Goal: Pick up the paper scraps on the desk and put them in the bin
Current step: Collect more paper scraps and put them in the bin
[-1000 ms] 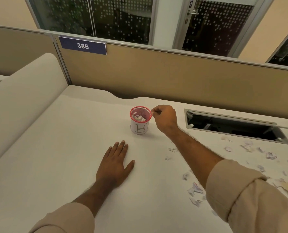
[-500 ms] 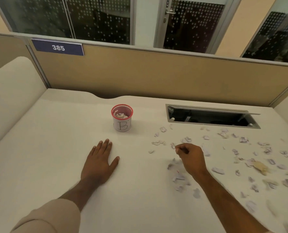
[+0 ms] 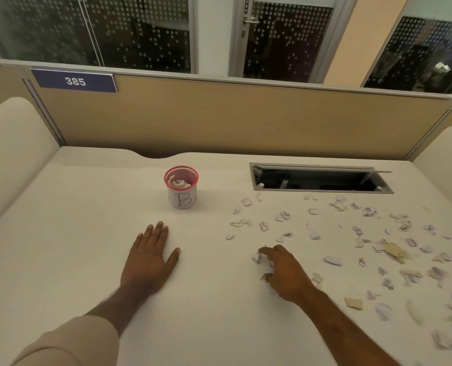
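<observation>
A small bin (image 3: 181, 187) with a red mesh rim and a white label marked "B" is set upright on the pale bench (image 3: 61, 260), towards the back and left of centre; crumpled paper is seen inside it, below the rim. To its right, a long rectangular slot (image 3: 320, 179) is cut into the bench top, its lid raised at the back, and only dark space and some small fittings can be made out within. The paper scraps (image 3: 333, 260) are scattered over the right half of the bench, from just in front of the slot down to the near right edge, well apart from the bin. The left hand (image 3: 148, 257) is laid flat on the bench in front of the bin, its grip spread and nothing held. The right hand (image 3: 285, 273) is placed at the left fringe of the scraps, its grip curled around a few crumpled pieces (image 3: 259, 257). Bare bench is left between the two hands and across the whole left side up to the raised cream side panel (image 3: 11, 159). The back edge is closed off by a tan partition (image 3: 246, 120) bearing a sign (image 3: 74, 81) reading 385.
</observation>
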The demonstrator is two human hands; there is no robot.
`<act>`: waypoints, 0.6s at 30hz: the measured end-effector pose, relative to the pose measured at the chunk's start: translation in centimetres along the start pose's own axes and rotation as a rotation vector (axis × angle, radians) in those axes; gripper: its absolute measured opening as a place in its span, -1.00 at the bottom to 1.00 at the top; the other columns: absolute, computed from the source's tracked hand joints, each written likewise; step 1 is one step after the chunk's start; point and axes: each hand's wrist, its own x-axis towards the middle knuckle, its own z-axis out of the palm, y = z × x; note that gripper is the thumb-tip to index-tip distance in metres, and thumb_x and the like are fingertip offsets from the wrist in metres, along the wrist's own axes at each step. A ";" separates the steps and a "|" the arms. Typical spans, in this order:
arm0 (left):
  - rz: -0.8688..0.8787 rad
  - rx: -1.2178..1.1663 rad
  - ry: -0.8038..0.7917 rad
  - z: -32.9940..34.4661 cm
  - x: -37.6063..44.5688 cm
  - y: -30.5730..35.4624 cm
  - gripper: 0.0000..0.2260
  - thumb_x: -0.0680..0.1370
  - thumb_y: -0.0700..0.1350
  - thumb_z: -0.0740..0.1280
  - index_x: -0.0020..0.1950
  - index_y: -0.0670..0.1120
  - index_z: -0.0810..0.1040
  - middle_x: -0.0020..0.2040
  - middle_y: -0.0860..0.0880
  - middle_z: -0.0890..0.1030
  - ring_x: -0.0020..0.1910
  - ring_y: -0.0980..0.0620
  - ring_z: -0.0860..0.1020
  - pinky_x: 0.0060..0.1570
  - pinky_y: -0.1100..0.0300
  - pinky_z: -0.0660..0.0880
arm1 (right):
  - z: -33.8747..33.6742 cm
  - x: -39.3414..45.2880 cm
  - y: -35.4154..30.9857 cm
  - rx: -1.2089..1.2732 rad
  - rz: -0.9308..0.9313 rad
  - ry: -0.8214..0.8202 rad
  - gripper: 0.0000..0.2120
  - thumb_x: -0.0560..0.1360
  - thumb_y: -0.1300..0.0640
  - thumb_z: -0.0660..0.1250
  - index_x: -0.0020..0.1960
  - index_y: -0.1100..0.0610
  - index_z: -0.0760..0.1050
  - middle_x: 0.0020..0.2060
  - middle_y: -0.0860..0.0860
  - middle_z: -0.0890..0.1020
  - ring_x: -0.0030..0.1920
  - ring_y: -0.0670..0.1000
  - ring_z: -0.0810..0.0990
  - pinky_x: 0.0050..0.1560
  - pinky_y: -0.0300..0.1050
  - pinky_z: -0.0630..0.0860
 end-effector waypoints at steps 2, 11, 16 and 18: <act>0.001 -0.007 0.001 -0.1 0.0 0.0 -0.28 0.53 0.33 -0.16 0.60 -0.01 0.05 0.60 0.07 -0.01 0.58 0.07 -0.05 0.54 0.11 -0.09 | 0.3 0.3 -0.3 -0.002 -0.017 0.006 -0.35 0.45 0.16 0.40 0.47 -0.06 0.24 0.18 -0.02 0.41 0.20 -0.01 0.42 0.23 -0.17 0.37; -0.001 -0.017 0.017 0.1 0.0 0.0 -0.30 0.54 0.33 -0.14 0.60 0.00 0.06 0.60 0.08 -0.01 0.58 0.09 -0.06 0.53 0.13 -0.12 | 1.6 2.2 -1.0 -0.151 -0.128 0.071 -0.77 0.50 0.30 0.24 0.10 0.15 0.56 -0.02 0.05 0.53 0.01 0.03 0.57 -0.02 -0.30 0.37; 0.008 0.009 0.026 0.2 0.0 -0.2 -0.30 0.54 0.33 -0.16 0.60 -0.01 0.06 0.60 0.06 0.01 0.58 0.06 -0.04 0.53 0.13 -0.13 | 1.7 3.3 -1.5 -0.196 -0.126 0.059 -0.79 0.52 0.24 0.23 0.08 0.11 0.59 0.04 0.02 0.58 0.07 -0.02 0.54 0.06 -0.30 0.32; 0.010 0.011 0.027 0.3 -0.1 -0.2 -0.30 0.55 0.33 -0.16 0.60 -0.01 0.07 0.60 0.06 0.01 0.58 0.06 -0.04 0.53 0.13 -0.13 | 1.3 3.7 -2.1 -0.168 -0.108 0.062 -0.77 0.50 0.27 0.24 0.07 0.12 0.62 0.04 0.01 0.62 0.07 -0.02 0.56 0.07 -0.30 0.36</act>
